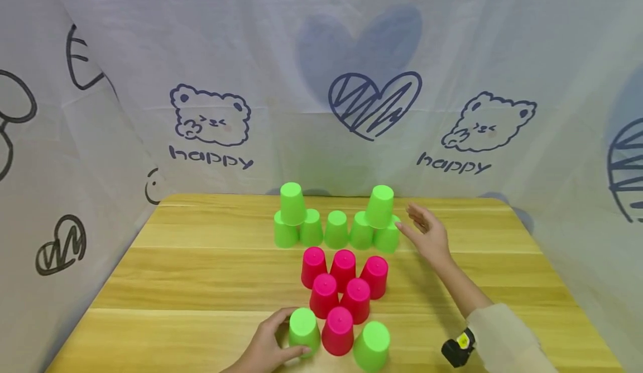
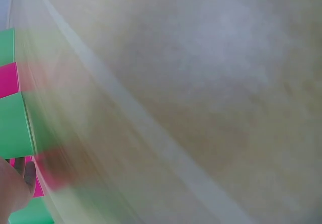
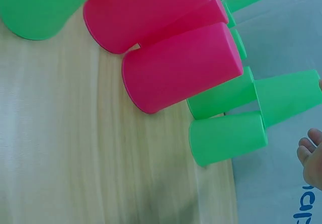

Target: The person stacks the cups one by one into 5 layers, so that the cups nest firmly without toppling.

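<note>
Left grip [image 1: 265, 343]: curled round green cup [image 1: 304, 331], beside front pink cup [image 1: 337, 332]
Right grip [image 1: 432, 239]: loosely spread, empty, near upper-right green cup [image 1: 380, 206]
Pink cups [image 1: 355, 301]: on bench [image 1: 176, 283]; all six only in head view

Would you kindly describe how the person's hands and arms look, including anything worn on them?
The left hand and right hand are both bare, without gloves. On the right side, a plain beige sleeve stops short of the wrist, and by its cuff sits a small black device with a yellow patch. No left sleeve is in view.
</note>
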Available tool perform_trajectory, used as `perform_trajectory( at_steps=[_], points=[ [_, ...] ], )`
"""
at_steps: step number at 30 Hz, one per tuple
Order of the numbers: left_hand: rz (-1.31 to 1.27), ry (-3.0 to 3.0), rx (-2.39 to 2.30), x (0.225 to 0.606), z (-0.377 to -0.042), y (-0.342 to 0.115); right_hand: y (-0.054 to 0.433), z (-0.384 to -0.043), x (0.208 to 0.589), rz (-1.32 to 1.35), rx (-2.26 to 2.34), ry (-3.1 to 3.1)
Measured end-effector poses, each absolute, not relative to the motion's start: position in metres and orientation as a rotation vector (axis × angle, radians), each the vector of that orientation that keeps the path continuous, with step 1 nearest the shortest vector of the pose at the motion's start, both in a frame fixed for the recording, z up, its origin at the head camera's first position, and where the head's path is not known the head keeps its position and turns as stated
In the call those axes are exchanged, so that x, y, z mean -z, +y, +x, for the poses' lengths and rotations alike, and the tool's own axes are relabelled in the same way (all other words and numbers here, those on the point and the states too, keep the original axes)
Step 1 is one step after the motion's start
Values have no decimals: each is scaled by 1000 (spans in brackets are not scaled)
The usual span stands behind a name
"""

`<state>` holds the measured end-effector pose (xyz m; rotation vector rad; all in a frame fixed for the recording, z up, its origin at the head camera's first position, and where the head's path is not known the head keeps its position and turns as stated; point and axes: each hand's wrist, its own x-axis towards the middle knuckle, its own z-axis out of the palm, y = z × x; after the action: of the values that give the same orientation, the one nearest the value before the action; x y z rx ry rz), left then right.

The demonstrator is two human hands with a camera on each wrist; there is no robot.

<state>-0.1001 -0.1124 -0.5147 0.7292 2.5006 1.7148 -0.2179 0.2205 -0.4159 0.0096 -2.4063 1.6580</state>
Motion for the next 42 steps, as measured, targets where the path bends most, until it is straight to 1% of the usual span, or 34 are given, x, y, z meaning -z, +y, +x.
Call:
perform_trajectory(
  at_steps=[12,20,29,36,42],
  points=[
    [592,2551,-1640,510,-103,-116,223,-195,415,95,-1658,-2408],
    [481,2598,-1638,504,-109,-116,231,-182,421,240,-1688,-2351],
    [341,2633,-1672,495,-116,-119,234,-167,428,326,-1731,-2336],
    [373,2666,-1661,488,-123,-121,232,-155,431,351,-1771,-2351],
    [284,2662,-1703,479,-126,-119,231,-146,434,380,-1803,-2341]
  ],
)
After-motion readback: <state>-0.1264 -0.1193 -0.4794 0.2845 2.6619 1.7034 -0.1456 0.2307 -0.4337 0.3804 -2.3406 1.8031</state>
